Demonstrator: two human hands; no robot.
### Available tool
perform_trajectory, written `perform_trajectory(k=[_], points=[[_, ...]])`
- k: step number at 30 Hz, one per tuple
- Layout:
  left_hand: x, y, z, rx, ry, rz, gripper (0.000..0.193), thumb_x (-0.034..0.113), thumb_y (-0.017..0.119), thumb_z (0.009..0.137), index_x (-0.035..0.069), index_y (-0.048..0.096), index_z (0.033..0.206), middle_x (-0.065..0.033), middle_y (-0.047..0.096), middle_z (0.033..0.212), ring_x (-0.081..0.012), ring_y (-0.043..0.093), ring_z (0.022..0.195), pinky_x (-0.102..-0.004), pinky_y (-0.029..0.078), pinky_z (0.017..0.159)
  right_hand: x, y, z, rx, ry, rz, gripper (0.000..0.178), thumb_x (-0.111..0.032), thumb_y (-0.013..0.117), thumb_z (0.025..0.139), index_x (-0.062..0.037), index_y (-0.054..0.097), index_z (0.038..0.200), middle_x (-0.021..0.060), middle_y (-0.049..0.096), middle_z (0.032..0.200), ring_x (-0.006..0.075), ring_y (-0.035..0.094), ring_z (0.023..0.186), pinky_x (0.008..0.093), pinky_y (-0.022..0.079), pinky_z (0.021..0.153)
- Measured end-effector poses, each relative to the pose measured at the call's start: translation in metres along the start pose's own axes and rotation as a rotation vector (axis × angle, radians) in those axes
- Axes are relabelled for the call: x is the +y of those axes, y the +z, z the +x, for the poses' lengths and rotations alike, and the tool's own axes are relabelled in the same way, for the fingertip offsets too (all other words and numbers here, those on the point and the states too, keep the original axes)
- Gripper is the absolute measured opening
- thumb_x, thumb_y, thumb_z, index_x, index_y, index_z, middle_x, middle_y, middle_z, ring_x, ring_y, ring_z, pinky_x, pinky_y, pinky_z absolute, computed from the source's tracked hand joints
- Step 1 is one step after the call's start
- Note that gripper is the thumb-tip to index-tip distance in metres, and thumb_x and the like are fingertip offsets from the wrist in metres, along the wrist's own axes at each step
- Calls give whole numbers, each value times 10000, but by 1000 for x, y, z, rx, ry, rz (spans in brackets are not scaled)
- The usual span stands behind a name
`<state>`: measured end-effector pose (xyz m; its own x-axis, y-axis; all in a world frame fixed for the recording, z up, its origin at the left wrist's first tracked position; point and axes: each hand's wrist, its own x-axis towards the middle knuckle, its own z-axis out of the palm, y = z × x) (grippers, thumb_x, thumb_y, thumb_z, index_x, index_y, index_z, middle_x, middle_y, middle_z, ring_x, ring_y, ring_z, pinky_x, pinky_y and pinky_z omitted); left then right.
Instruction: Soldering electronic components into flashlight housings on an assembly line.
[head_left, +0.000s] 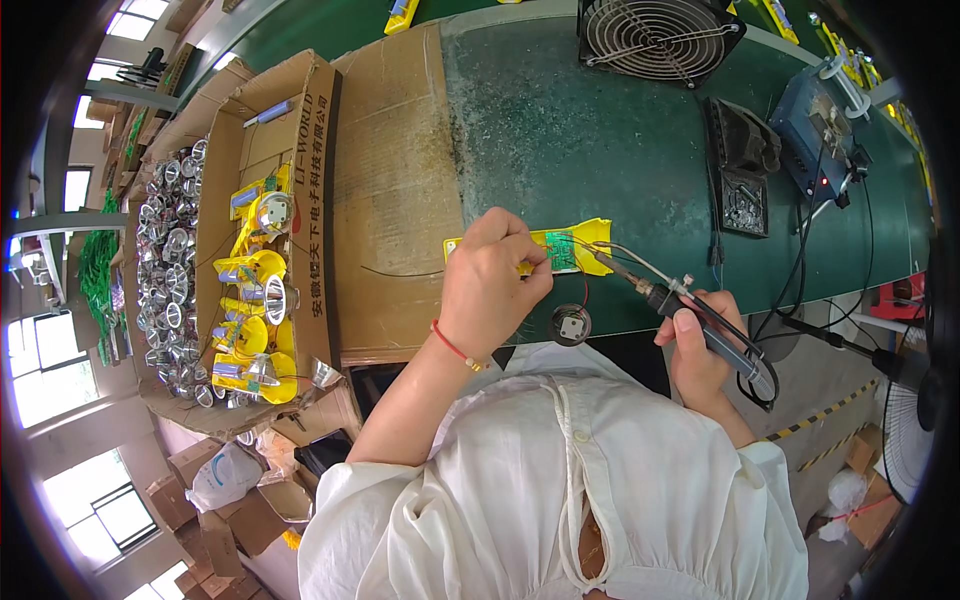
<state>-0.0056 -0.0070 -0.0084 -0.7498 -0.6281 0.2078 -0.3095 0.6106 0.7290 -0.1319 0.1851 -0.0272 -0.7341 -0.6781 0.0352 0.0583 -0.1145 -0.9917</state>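
Note:
A yellow plastic flashlight housing [597,234] with a green circuit board [562,252] lies on the bench in front of me. Over its left part, my left hand [492,275] is closed, fingertips pinched together; whatever they hold is hidden. My right hand [697,350] grips a soldering iron [738,366] with a thin metal tube along it. The iron's tip points up and left, close to the wide end of the housing beside the board. A red wire runs down toward a round lamp head [571,325] near the bench's front edge. One dark wire [400,272] sticks out leftward.
At left, an open cardboard box [318,200] holds yellow housings, beside many silver reflectors [175,270]. A black fan [660,40] stands at the back. To the right are a black tray [743,205], a blue soldering station [808,135] and hanging cables.

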Motion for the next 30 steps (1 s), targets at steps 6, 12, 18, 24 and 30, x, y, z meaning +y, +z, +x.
perform_trajectory(k=[6,12,18,24,30], points=[[1,1,4,-14,47,82,57,-9,656,630,11,639,680,-80,558,771,-183,569,639,-266,485,567,2,-2,-1,28,-23,12,140,-70,575,821,10,470,868,93,547,714,119,554,545,240,468,501],[3,-2,-3,12,-1,26,77,16,672,620,21,605,658,-84,534,748,-242,553,678,-330,464,590,2,-4,-4,13,-35,40,129,-61,571,821,9,473,867,93,546,722,119,553,543,238,465,495],[-25,-40,-57,193,-376,-113,139,103,689,739,9,615,810,-45,568,650,-73,498,516,-213,399,465,2,-11,-2,45,-39,56,132,-58,574,817,11,475,872,94,550,723,119,552,539,245,471,492],[-33,-47,-47,458,-74,-45,158,50,578,824,11,659,954,-71,641,823,-142,584,748,-246,468,665,3,-7,-1,3,-6,19,146,-66,590,809,14,480,863,86,554,705,118,553,542,243,471,495],[-7,-12,-11,107,269,71,154,39,700,660,58,683,812,-66,622,781,-224,562,819,-304,462,704,-5,0,0,-50,23,-46,146,-59,598,801,19,490,862,84,557,711,111,556,564,241,470,506]])
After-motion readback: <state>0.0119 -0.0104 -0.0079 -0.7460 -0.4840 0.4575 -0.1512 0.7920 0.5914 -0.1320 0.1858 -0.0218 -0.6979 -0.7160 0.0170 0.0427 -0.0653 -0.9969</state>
